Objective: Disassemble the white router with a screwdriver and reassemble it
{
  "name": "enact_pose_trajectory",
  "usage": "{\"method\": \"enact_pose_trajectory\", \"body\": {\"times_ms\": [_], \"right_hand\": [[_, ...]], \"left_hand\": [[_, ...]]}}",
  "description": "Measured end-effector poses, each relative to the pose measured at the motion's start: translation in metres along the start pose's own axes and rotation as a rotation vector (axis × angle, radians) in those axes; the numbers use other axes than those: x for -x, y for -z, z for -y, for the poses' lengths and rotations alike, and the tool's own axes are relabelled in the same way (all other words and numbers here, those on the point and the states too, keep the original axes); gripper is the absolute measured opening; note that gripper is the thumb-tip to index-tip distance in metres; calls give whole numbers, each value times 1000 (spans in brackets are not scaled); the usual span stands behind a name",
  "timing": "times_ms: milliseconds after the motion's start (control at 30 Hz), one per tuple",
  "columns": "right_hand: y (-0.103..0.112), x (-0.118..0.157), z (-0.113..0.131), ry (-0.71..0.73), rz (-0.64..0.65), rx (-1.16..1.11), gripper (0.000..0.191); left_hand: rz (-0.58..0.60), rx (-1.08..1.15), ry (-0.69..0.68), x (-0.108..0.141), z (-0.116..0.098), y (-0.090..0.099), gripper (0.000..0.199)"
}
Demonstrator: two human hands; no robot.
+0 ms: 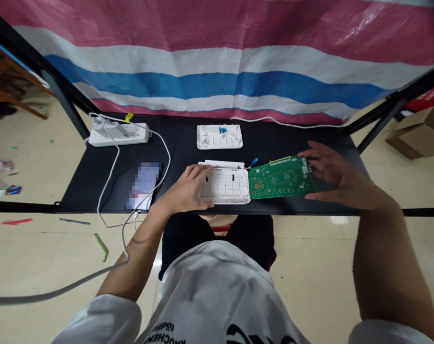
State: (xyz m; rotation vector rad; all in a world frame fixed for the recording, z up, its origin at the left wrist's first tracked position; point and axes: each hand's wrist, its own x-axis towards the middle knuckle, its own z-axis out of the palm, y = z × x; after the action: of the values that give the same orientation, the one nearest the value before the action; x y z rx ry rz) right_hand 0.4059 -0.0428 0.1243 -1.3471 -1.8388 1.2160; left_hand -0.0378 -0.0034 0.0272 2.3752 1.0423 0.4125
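Observation:
A white plastic shell [226,186] lies with its inside up near the front edge of the black table. My left hand [191,188] grips its left end, thumb at the front and fingers at the back. To the right, a green circuit board [281,179] is tilted, its left edge at the shell's right end. My right hand [331,177] holds the board's right end between thumb and fingers. A white bar [224,164] lies along the shell's back side, with a blue-tipped cable [254,162] beside it. Farther back sits a second white shell [219,137].
On the left are a white power strip [120,134] and a phone [145,184] with a cable. White cables loop over the table's front edge. A striped sheet [217,86] hangs behind. A cardboard box [422,134] stands at right.

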Motion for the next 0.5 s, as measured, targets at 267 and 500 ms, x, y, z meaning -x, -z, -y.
{"method": "enact_pose_trajectory", "body": {"times_ms": [267, 500], "right_hand": [[8, 17, -33, -201, 55, 298, 110], [1, 21, -60, -208, 62, 408, 104]], "left_hand": [[18, 55, 39, 2, 3, 4, 112], [25, 92, 57, 5, 6, 3, 114]]}}
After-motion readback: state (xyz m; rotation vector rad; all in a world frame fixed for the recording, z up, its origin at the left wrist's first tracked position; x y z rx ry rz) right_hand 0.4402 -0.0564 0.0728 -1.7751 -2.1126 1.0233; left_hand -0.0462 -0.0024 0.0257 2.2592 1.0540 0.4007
